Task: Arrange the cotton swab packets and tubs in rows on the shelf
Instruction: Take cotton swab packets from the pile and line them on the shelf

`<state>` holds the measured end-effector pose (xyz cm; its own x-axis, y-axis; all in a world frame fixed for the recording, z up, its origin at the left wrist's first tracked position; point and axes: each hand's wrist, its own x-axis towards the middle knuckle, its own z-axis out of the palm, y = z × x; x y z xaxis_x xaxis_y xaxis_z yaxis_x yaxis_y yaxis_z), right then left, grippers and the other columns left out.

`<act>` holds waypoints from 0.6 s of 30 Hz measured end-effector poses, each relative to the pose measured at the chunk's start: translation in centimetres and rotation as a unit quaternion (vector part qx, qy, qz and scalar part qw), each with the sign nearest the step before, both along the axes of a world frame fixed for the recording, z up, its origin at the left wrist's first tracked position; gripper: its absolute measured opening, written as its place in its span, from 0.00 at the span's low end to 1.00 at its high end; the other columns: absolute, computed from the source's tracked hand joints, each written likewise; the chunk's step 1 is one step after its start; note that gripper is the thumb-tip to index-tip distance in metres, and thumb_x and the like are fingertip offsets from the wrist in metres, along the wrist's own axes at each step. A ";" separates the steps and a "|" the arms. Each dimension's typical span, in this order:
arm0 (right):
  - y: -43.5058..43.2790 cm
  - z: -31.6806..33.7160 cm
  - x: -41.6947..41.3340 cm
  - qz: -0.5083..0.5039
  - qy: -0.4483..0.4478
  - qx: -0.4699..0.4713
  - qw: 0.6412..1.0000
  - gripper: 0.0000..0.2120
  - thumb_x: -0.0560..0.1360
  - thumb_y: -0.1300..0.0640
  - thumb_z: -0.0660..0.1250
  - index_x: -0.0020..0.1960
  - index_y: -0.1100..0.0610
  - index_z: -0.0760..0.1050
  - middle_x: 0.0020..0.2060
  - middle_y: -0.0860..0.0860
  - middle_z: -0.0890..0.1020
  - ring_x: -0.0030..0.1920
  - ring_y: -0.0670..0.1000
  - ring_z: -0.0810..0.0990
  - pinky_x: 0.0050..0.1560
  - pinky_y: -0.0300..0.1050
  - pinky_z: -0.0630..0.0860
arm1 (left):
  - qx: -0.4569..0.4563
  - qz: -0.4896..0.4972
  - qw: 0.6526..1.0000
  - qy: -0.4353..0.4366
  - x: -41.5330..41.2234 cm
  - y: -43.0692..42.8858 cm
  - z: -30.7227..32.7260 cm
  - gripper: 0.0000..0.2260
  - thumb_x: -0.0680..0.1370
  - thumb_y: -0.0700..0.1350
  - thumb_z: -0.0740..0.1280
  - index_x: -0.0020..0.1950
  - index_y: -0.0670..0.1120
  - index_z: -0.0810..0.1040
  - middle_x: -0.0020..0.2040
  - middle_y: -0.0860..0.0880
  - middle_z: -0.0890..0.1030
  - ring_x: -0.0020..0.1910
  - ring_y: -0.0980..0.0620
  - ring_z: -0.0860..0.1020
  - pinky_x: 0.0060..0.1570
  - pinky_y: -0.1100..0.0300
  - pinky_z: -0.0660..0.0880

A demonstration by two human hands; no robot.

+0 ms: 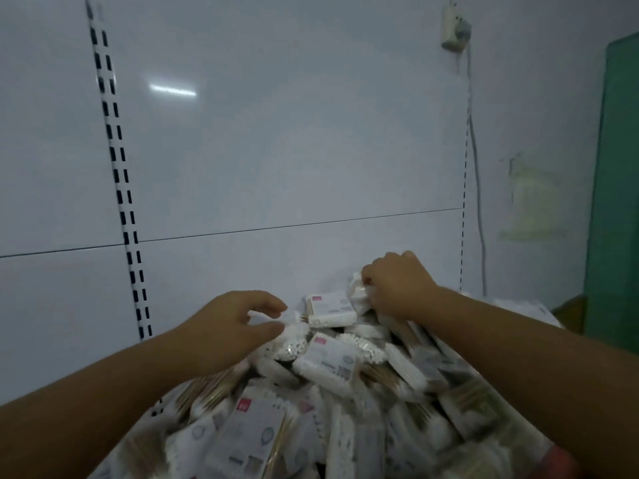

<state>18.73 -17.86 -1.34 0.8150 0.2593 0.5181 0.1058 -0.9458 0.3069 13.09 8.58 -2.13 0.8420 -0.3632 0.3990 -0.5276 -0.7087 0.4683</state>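
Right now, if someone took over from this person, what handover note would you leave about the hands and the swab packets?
Left hand: thumb and fingers curl around the edge of a round-ended packet on top of the heap; a firm grip is unclear.
Right hand: grips a packet at the back.
All packets lie in a loose heap against the shelf's back panel.
Done: no rows visible.
Left: sort the whole heap into rows.
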 end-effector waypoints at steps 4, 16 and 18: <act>-0.3 3.1 0.2 0.111 -0.017 0.299 0.948 0.08 0.76 0.49 0.65 0.52 0.51 0.75 0.44 0.48 0.80 0.46 0.53 0.78 0.47 0.46 0.70 | -0.216 0.032 0.975 0.033 0.0 -0.4 1.8 0.05 0.77 0.41 0.68 0.48 0.49 0.83 0.42 0.49 0.85 0.44 0.54 0.83 0.46 0.64 0.78; 3.1 4.2 -1.0 0.298 0.266 0.601 0.692 0.10 0.78 0.56 0.66 0.53 0.62 0.80 0.44 0.56 0.85 0.40 0.50 0.83 0.39 0.40 0.80 | -0.432 0.005 0.879 0.204 0.7 -1.7 2.6 0.11 0.77 0.34 0.65 0.57 0.44 0.78 0.50 0.43 0.85 0.42 0.49 0.84 0.35 0.60 0.80; 2.5 3.5 -0.7 0.252 0.216 0.477 0.814 0.09 0.76 0.55 0.68 0.53 0.59 0.81 0.48 0.52 0.85 0.45 0.47 0.82 0.43 0.36 0.77 | -0.421 0.024 0.884 0.203 0.6 -0.1 2.7 0.14 0.76 0.33 0.65 0.58 0.45 0.78 0.48 0.43 0.85 0.40 0.50 0.83 0.31 0.61 0.79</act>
